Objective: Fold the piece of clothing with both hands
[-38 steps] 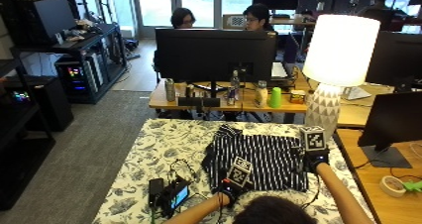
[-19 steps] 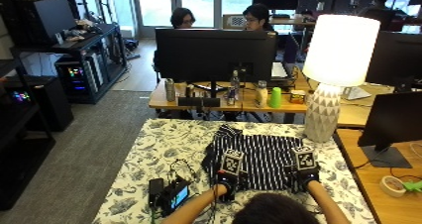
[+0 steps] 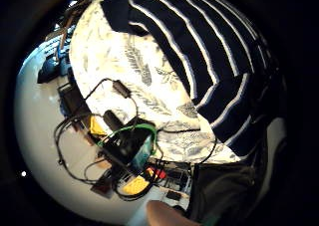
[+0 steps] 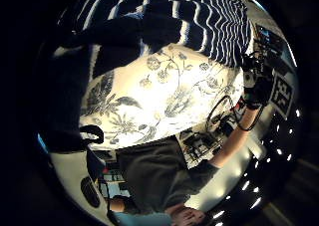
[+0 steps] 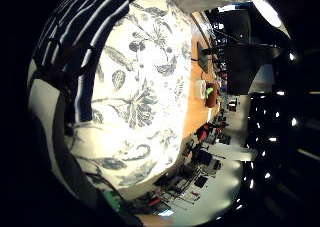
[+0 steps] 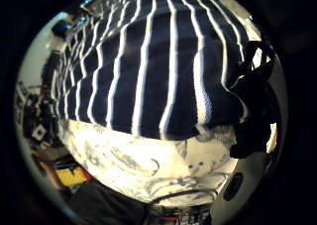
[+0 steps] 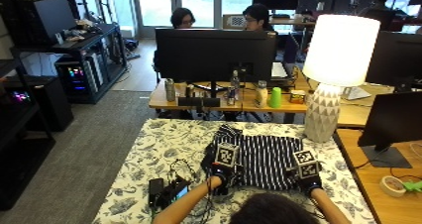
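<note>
A dark blue piece of clothing with white stripes (image 7: pixel 264 157) lies flat on the table with the floral cloth (image 7: pixel 165 144). My left hand (image 7: pixel 223 175) is at its near left corner and my right hand (image 7: pixel 308 180) at its near right corner. Both pinch the near hem. In the right thumb side palm view, black fingers (image 6: pixel 252 106) curl over the edge of the striped cloth (image 6: pixel 163 76). The left little finger side palm view shows the hem corner (image 3: pixel 234 126) right by the palm.
A small device with tangled cables (image 7: pixel 168 189) lies on the table to the left of my left hand. A white lamp (image 7: pixel 330 85) stands at the far right corner. A wooden desk with a monitor (image 7: pixel 395 130) adjoins on the right.
My right hand has come from the clothing's right edge near the lamp back to its near right corner. My left hand has barely shifted at the near left corner.
</note>
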Available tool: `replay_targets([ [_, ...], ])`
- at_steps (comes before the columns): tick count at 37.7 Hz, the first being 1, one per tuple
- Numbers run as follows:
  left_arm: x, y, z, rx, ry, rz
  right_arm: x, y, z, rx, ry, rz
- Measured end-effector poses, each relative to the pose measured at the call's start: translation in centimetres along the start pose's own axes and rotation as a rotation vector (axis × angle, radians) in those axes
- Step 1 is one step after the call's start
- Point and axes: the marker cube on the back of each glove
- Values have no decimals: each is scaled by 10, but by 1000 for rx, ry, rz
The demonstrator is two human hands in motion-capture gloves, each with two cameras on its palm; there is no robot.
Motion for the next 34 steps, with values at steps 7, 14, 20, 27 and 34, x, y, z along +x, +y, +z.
replay_targets([
  [7,-19,2,-13,39,-133,66,15,45,-31,18,73,-72],
  [14,-19,58,-17,-83,-215,153,7,101,-78,-76,95,-166],
  [20,-17,61,-58,-230,-302,115,7,87,-113,-126,123,-173],
  [27,-30,-6,-149,-101,-363,-29,23,10,-138,-189,139,-83],
  [34,-36,-40,-177,-24,-380,-204,30,-48,-153,-127,165,87],
])
